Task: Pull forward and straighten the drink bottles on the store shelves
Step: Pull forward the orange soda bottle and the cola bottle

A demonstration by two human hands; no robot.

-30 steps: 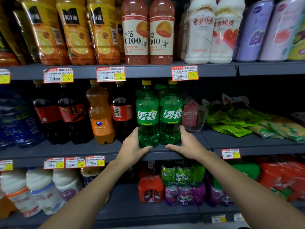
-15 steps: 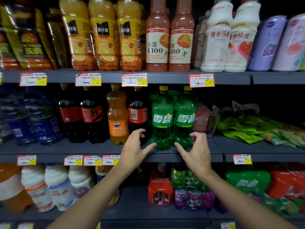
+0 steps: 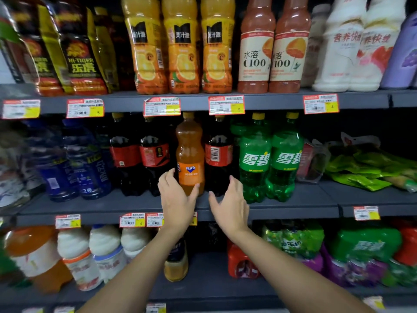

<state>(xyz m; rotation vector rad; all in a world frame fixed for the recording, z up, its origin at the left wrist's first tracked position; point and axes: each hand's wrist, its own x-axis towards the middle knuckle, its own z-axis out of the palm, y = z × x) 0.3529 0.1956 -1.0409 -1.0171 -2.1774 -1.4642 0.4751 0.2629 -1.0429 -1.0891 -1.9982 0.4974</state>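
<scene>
On the middle shelf stands an orange bottle labelled FANTA, beside a dark cola bottle and two green bottles reading 雪碧. Above are 水溶 C100 bottles and HI-TIGER packs. The left hand is spread wide, cupping the Fanta's lower part, thumb across its front. The right hand is spread before the cola, holding nothing.

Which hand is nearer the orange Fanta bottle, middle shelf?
Left. The left hand curves around the Fanta bottle low down, thumb across its front; a closed grip isn't clear. The right hand is open to the bottle's right, before the cola bottle.
</scene>
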